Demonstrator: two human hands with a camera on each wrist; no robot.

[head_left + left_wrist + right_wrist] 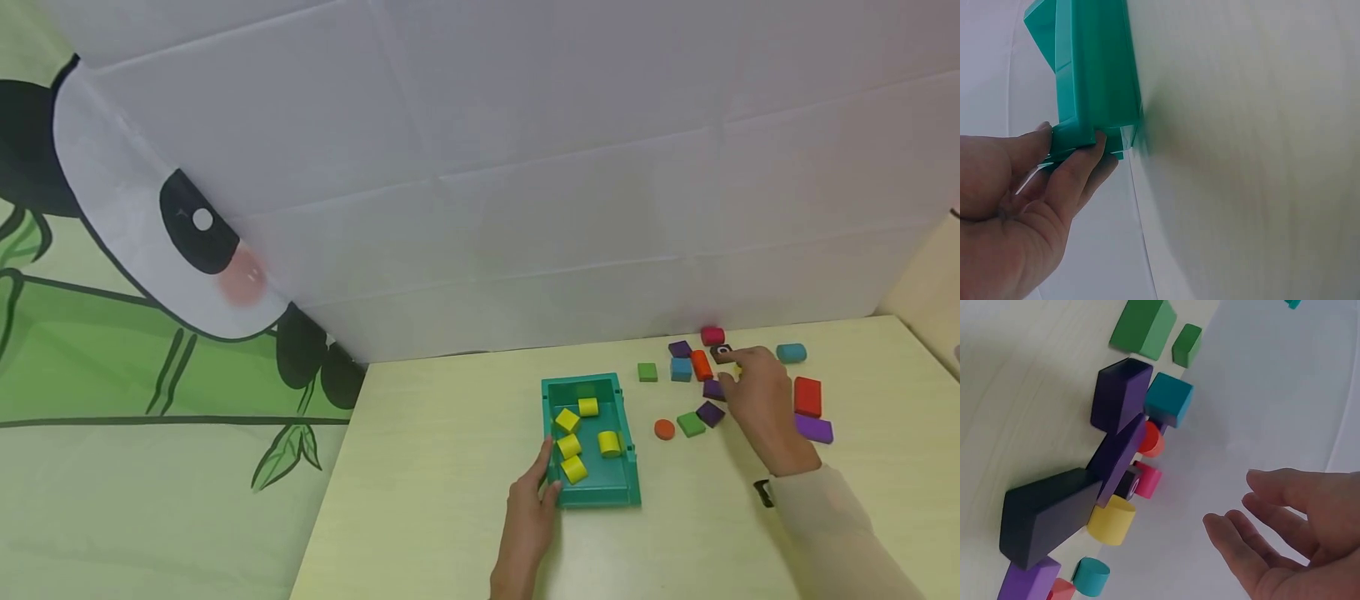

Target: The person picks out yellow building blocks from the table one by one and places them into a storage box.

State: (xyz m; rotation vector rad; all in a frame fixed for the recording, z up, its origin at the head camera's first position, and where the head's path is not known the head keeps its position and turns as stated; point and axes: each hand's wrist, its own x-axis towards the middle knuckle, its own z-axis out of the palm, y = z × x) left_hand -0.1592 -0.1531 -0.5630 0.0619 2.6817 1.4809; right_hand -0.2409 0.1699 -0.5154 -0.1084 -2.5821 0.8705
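A green plastic tray [600, 497] stands on the table with several yellow blocks [574, 469] in it, some of them cylinders. My left hand [527, 521] grips its near left side; in the left wrist view, thumb and fingers pinch the rim of the tray [1104, 69]. Over the scattered blocks hovers my right hand [761, 406], its fingers apart with nothing between them in the right wrist view. A yellow cylinder [1112, 522] lies among dark purple blocks [1121, 394] there. In the head view that cylinder is mostly hidden behind the right hand.
Around the right hand lie a blue block [681, 370], green blocks [691, 424], a red block [807, 397], a purple block [814, 429], an orange disc [664, 429] and a teal cylinder [791, 353]. A white cloth [562, 208] hangs behind the table's far edge.
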